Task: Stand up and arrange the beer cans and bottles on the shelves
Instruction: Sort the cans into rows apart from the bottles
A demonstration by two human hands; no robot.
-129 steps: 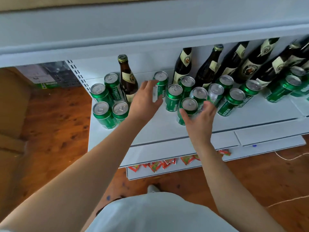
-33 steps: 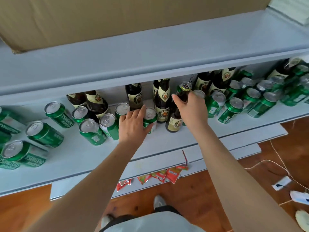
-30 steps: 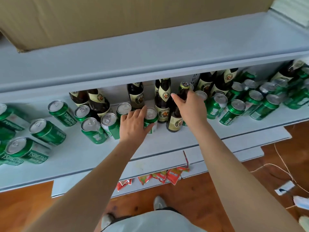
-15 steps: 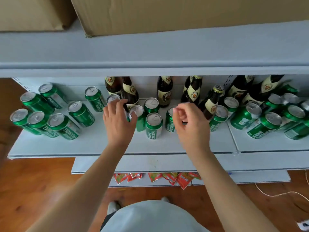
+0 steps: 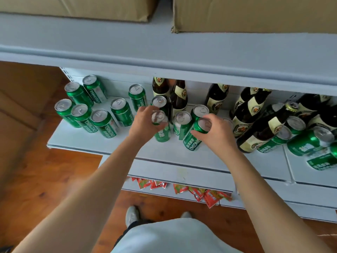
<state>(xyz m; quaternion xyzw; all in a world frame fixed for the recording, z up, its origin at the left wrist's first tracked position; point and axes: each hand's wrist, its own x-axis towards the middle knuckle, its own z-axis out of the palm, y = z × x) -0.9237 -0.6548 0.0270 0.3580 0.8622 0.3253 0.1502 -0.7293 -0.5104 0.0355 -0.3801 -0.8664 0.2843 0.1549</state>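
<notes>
Green beer cans and dark brown bottles stand on a pale grey shelf (image 5: pixel 127 148). My left hand (image 5: pixel 145 123) grips the top of one green can (image 5: pixel 162 133) near the shelf's middle. My right hand (image 5: pixel 217 132) holds another green can (image 5: pixel 194 138) just to the right, tilted toward me. Between them stands a third can (image 5: pixel 181 123). A cluster of several cans (image 5: pixel 102 121) sits at the left end. Brown bottles (image 5: pixel 259 128) stand behind and to the right, their necks partly hidden under the upper shelf.
The upper shelf (image 5: pixel 182 57) overhangs the bottles and carries two cardboard boxes (image 5: pixel 255 13). More cans (image 5: pixel 310 143) crowd the right end. Red snack packets (image 5: pixel 200 192) hang below the shelf edge. Wooden floor (image 5: pixel 36 179) lies to the left, and my shoes (image 5: pixel 132 216) show below.
Half a second ago both hands hovered over the cans holding nothing. Now each hand has closed on a green can, and the view has shifted slightly left.
</notes>
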